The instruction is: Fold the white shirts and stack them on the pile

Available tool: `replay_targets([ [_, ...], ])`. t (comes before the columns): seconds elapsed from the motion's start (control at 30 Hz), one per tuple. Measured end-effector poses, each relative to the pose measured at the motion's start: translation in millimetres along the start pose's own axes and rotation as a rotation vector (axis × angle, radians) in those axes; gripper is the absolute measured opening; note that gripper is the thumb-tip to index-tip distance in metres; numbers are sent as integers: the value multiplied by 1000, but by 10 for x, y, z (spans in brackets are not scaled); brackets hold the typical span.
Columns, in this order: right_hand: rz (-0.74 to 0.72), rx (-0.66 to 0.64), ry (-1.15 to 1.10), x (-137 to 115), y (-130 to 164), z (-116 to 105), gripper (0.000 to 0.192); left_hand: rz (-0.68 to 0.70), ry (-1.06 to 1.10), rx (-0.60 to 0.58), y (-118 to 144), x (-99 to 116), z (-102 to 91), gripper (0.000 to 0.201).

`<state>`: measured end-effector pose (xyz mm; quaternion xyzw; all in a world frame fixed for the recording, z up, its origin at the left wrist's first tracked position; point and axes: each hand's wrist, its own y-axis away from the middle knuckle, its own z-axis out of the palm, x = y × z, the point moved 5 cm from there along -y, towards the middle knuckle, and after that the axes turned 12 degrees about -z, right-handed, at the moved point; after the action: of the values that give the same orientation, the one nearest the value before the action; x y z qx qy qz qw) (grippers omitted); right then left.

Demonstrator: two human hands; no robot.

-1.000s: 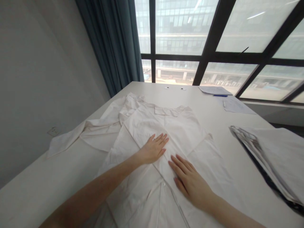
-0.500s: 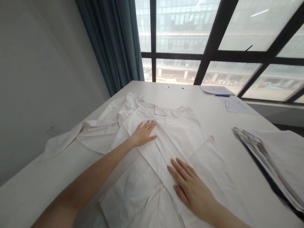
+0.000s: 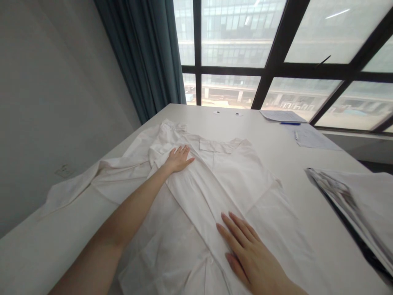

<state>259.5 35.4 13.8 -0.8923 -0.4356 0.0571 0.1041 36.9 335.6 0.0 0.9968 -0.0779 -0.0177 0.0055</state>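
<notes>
View from my head over the white table (image 3: pixel 270 143). My left hand (image 3: pixel 178 159) lay flat, palm down and fingers spread only slightly, on the upper left part of the white shirt (image 3: pixel 221 180), just below and to the left of its collar (image 3: pixel 219 144); it gripped nothing, the fingers (image 3: pixel 184 150) pointing away from me toward the window (image 3: pixel 245 45). My right hand (image 3: pixel 248 254) rested likewise open and flat (no fold of cloth was pinched between the fingers) on the lower middle of the shirt, beside the front placket, fingertips (image 3: pixel 225 219) aimed up and to the left. The two hands were well apart, the left arm stretched out along the left front panel.

The shirt was spread face up across the near and middle part of the table, collar at the far end, one sleeve (image 3: pixel 80 180) trailing off to the left toward the table's edge by the wall (image 3: pixel 46 102).

To the right lay a stack of printed sheets (image 3: pixel 353 196), partly out of frame. At the far right corner were loose papers (image 3: pixel 313 139) with a blue pen (image 3: pixel 290 123). A dark blue curtain (image 3: pixel 147 57) hung at the left of the window.
</notes>
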Motion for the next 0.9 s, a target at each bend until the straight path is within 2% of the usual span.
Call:
replay_targets([
  [0.33,7,-18,-79,25,0,42,61,-140,80,-23,-430,-93,-4,74],
  [0.5,60,-150,-267,79,-25,22,56,-299,181,102,-597,-167,-15,73],
  [0.63,165,-251,-532,168,21,-156,50,-411,295,198,-686,-263,-91,65],
  [0.7,259,-225,-614,311,85,-265,50,-437,368,224,-724,-316,-149,62],
  [0.77,347,-132,-617,579,142,-347,50,-448,452,242,-752,-358,-212,61],
  [0.83,418,1,-564,982,157,-380,49,-424,540,242,-764,-364,-277,55],
  [0.9,510,157,-491,1490,118,-362,49,-369,620,239,-754,-330,-353,43],
])
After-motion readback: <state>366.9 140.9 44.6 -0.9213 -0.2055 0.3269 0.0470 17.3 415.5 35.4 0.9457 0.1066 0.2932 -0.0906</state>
